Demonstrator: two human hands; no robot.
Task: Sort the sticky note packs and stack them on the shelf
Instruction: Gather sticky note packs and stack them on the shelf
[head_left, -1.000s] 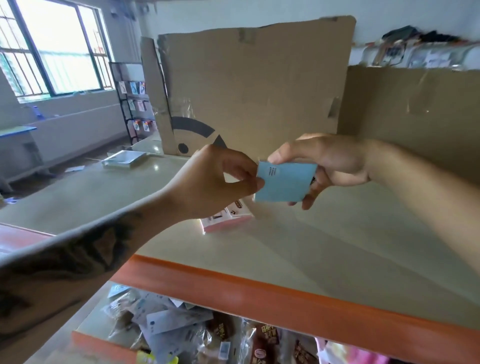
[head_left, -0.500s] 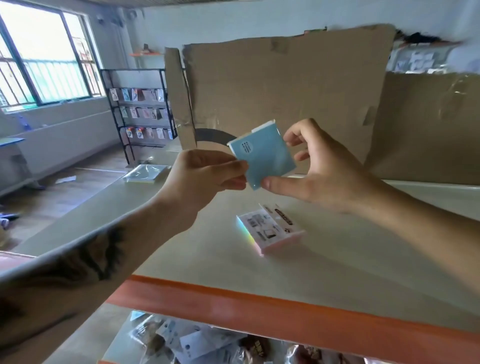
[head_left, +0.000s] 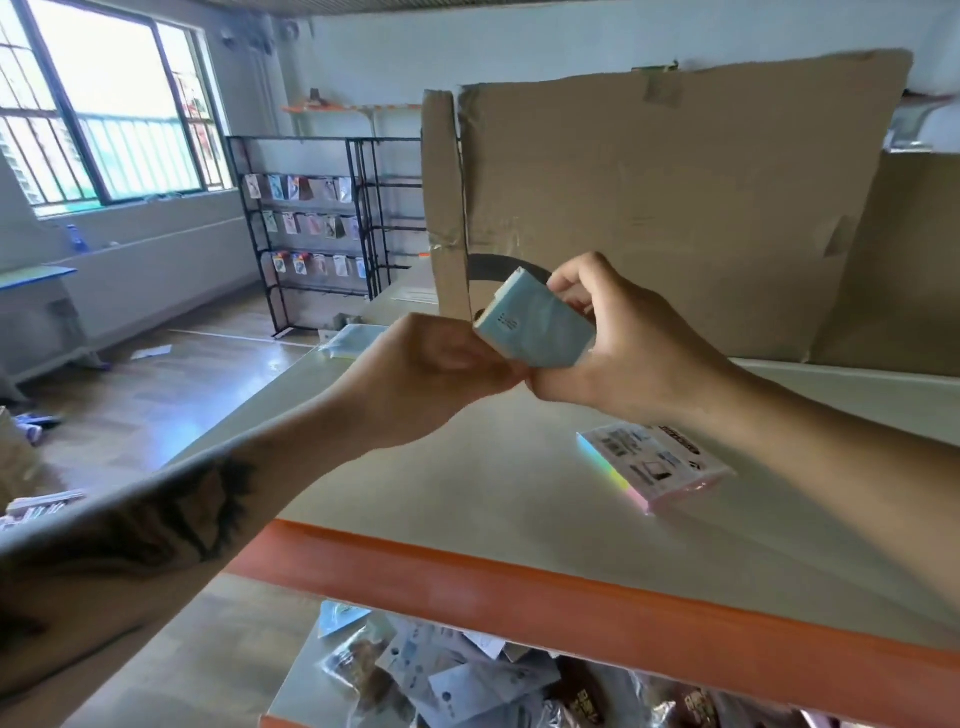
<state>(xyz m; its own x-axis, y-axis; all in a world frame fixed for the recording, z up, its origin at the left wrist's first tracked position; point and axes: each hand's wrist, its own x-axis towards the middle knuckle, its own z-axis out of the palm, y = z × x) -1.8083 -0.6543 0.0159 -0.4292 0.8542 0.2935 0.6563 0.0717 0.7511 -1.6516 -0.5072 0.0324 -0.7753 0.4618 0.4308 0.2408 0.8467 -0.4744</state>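
The blue sticky note pack (head_left: 535, 327) is a small, thick block with a pale blue face wrapped in clear film that wrinkles and catches the light, a whitish edge along its upper left side, and a few dark printed marks near its lower left corner. It is held tilted in the air above the shelf (head_left: 467, 493), in front of the cardboard sheet (head_left: 675, 208). The right hand (head_left: 623, 348) grips it, fingers curled over the far top edge and thumb under the lower edge; the left hand (head_left: 441, 369) pinches its lower left corner with curled fingers, touching the right thumb. A second sticky note pack (head_left: 654, 465) lies flat on the pale shelf board to the right, below the right wrist, with a printed white label on top and side layers of blue, green, yellow and pink. The shelf has an orange front edge (head_left: 571, 608). On the lower shelf level (head_left: 291, 691) lies a loose heap of clear plastic packets (head_left: 441, 670) with white cards, some with brown contents. A flat clear-wrapped packet (head_left: 348, 340) sits at the far left end of the upper shelf board.
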